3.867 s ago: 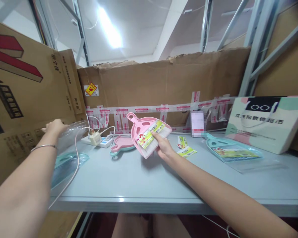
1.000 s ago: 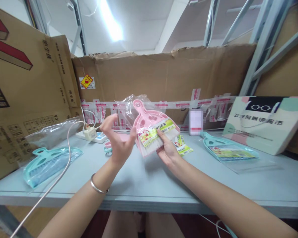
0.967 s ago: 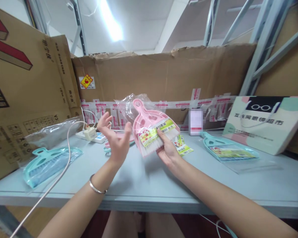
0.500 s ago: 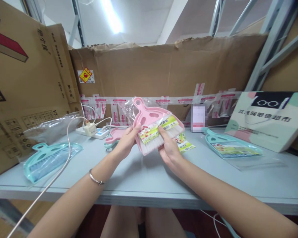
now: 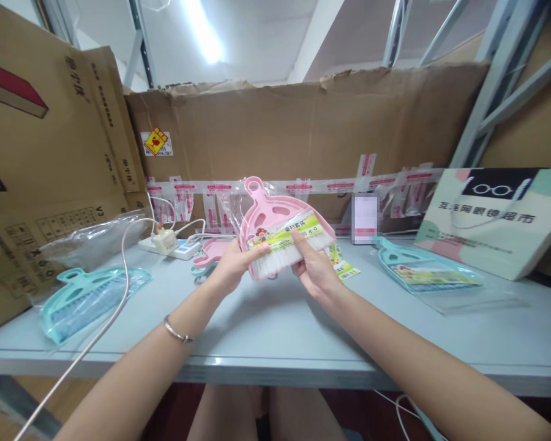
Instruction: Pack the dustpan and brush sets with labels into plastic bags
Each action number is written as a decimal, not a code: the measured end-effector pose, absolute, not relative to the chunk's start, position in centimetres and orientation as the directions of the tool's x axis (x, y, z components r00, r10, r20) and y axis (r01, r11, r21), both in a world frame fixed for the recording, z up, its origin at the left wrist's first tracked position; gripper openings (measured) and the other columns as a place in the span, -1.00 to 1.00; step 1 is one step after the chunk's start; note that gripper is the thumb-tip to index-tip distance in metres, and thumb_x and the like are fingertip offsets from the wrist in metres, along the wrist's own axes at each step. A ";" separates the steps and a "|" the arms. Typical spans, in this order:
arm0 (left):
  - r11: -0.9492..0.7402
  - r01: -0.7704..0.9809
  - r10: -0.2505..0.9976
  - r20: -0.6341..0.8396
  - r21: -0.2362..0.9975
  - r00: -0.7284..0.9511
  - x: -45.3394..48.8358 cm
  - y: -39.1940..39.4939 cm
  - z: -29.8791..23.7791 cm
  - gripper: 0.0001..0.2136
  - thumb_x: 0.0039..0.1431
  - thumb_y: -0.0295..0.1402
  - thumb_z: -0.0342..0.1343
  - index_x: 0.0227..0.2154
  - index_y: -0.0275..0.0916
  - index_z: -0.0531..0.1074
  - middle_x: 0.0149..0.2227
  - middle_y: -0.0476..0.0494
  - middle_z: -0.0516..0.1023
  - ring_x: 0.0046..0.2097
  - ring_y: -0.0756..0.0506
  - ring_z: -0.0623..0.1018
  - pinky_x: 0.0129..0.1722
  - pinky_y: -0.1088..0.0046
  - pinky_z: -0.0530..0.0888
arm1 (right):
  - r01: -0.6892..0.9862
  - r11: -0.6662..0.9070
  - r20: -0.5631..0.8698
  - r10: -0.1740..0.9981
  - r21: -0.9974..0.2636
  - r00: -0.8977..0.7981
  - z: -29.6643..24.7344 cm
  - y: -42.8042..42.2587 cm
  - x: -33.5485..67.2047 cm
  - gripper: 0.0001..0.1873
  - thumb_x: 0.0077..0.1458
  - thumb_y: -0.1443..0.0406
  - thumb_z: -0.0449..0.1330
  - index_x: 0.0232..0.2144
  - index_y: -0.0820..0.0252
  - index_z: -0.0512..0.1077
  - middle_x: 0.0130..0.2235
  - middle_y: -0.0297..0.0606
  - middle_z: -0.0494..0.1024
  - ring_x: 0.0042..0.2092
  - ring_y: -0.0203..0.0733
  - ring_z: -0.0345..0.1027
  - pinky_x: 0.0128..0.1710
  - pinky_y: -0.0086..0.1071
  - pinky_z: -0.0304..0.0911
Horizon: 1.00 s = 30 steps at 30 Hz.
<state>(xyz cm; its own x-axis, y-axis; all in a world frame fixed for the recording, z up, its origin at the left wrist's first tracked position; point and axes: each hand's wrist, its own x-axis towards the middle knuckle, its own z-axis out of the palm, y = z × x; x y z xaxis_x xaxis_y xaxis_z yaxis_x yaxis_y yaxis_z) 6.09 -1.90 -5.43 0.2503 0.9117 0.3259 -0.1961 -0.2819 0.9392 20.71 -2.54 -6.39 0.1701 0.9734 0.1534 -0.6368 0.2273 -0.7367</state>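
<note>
Reference point: the power strip [image 5: 189, 249]. Your pink dustpan [image 5: 270, 223] is held clear of the table [image 5: 275, 343], to the right of the strip, handle tilted up and away, with the white brush [image 5: 275, 263] lying across its mouth.

Grip: your left hand [image 5: 233, 264] grasps the pan's left edge, thumb over the green label [image 5: 294, 234]; your right hand [image 5: 319, 272] pinches the brush side, thumb on that label. Fingers underneath are hidden. Clear film [image 5: 232, 205] shows by the handle; cannot tell whether it encloses the set.

Also noted: stacked pans [image 5: 210, 252] just right of the strip; a turquoise set [image 5: 80, 300] left of it, nearer you.

Technique, my judgement: let the left hand bear the weight, press the label flat with light thumbs, and spare the bristles, which would likely splay under a squeeze.
</note>
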 end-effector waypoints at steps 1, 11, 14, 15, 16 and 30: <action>-0.273 -0.186 0.916 0.314 0.944 0.248 5.5 -1.7 -5.1 -0.53 -0.16 -0.32 0.33 -0.13 -0.35 0.43 -0.07 -0.31 0.52 -0.09 -0.23 0.53 -0.10 0.22 0.48 | -0.578 0.209 0.142 0.977 -0.789 0.159 -6.2 -2.4 21.4 -0.68 -0.21 0.21 0.37 -0.36 0.20 0.42 -0.44 -0.33 0.58 -0.43 -0.28 0.45 -0.50 -0.49 0.39; -0.246 -0.035 0.923 0.245 0.969 0.296 0.7 0.1 -4.1 -0.52 -0.22 -0.34 0.35 -0.15 -0.35 0.44 -0.14 -0.30 0.55 -0.10 -0.21 0.53 -0.12 0.31 0.48 | -0.379 0.158 0.230 0.961 -0.912 -0.154 -5.8 -0.5 24.2 -0.66 -0.20 0.25 0.35 -0.32 0.18 0.39 -0.35 -0.29 0.57 -0.40 -0.28 0.42 -0.47 -0.45 0.34; -0.251 0.025 0.905 0.225 0.968 0.362 0.6 0.0 -4.2 -0.52 -0.19 -0.34 0.34 -0.13 -0.35 0.44 -0.16 -0.29 0.56 -0.12 -0.20 0.54 -0.14 0.33 0.48 | -0.436 0.091 0.242 0.921 -0.895 -0.305 -6.0 -0.7 23.8 -0.66 -0.21 0.28 0.34 -0.29 0.22 0.42 -0.31 -0.22 0.59 -0.32 -0.19 0.46 -0.37 -0.38 0.37; -0.247 0.044 0.898 0.212 0.968 0.385 0.6 -0.1 -4.2 -0.52 -0.18 -0.34 0.33 -0.12 -0.35 0.44 -0.16 -0.29 0.56 -0.13 -0.19 0.54 -0.14 0.33 0.48 | -0.431 0.089 0.232 0.928 -0.898 -0.292 -6.1 -0.6 23.7 -0.66 -0.23 0.27 0.35 -0.32 0.23 0.43 -0.35 -0.22 0.60 -0.33 -0.18 0.47 -0.38 -0.37 0.37; -0.244 0.057 0.892 0.201 0.968 0.405 0.6 -0.1 -4.2 -0.51 -0.18 -0.34 0.33 -0.11 -0.36 0.44 -0.17 -0.29 0.56 -0.14 -0.18 0.54 -0.15 0.33 0.47 | -0.424 0.098 0.224 0.940 -0.900 -0.257 -6.2 -0.6 23.6 -0.66 -0.26 0.26 0.37 -0.36 0.24 0.43 -0.39 -0.23 0.59 -0.36 -0.18 0.47 -0.39 -0.38 0.37; -0.092 0.005 0.936 0.084 0.996 0.341 1.4 0.3 -5.1 -0.57 -0.16 -0.32 0.32 -0.16 -0.35 0.47 -0.14 -0.32 0.55 -0.16 -0.15 0.54 -0.20 0.39 0.46 | -0.375 0.134 0.142 0.990 -0.917 0.006 -7.5 0.2 23.1 -0.70 -0.20 0.23 0.34 -0.38 0.23 0.42 -0.46 -0.29 0.58 -0.47 -0.26 0.43 -0.49 -0.45 0.33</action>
